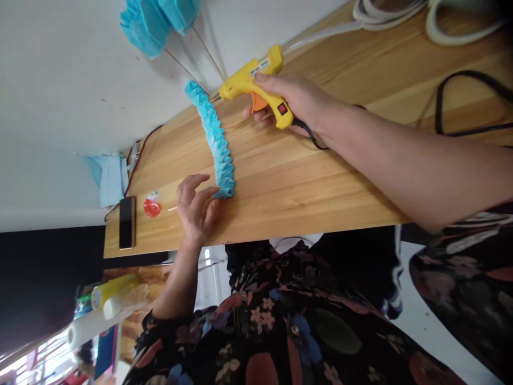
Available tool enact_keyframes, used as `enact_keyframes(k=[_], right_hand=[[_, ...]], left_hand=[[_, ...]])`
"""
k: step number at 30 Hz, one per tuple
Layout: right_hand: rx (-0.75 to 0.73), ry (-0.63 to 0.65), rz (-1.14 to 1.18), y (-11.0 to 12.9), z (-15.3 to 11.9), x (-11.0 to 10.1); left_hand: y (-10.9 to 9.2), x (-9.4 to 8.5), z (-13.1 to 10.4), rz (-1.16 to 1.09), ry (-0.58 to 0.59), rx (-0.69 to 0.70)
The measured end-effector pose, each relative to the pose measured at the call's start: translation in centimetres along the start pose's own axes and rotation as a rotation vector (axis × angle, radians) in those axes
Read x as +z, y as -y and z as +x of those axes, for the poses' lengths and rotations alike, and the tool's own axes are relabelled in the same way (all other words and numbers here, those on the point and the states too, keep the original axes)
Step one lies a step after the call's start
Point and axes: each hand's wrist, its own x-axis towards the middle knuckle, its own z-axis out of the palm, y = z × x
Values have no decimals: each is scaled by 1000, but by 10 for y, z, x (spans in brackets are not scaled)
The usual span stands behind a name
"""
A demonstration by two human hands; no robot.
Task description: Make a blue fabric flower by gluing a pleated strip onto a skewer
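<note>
My right hand (296, 101) is wrapped round the handle of a yellow hot glue gun (244, 77) with an orange trigger. The metal nozzle points left, close to the upper part of a pleated light-blue strip (216, 133) that lies on the wooden table. Whether the nozzle touches it I cannot tell. My left hand (196, 206) rests at the strip's near end, fingers bent and apart, one fingertip against its edge. A clear glue stick (320, 36) appears to extend from the gun's back. Beyond the strip, two blue crepe-like flowers (148, 27) on thin sticks lean against the wall.
On the wooden table (280, 176) lie a phone (127, 222), a red wrapper (152, 207) and blue face masks (112, 179) at the left. Coiled white tubing (385, 16) and a black cable (441, 101) are at the right. Bottles (116, 294) stand on another surface lower left.
</note>
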Motion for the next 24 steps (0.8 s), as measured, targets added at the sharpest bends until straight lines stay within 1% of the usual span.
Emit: enact_keyframes(k=[4,7,10,13,16,18,19,21,24], right_hand=[[-2,19,10,1,0,-1],[-23,51,17,-2,2,-3],[-35,67,18,-4,4,-5],[-30,61,19,-3,3,-5],[-24,57,11,-2,2,-4],[-31,63,13,-2,2,-4],[-36,64,14,-2,3,-4],[-39,61,5,-4,5,-5],[-36,16,-33,-8,8,-5]], left_hand=[[0,0,0,3,61,-61],[-2,-1,0,42,63,-104],[-3,-1,2,52,27,-90],[-4,0,6,-19,16,-43],[-3,4,10,-48,73,-33],[-2,6,11,-26,119,-74],[-1,6,12,-18,122,-102],[1,4,12,-25,77,-151],[6,-5,19,-79,-36,-184]])
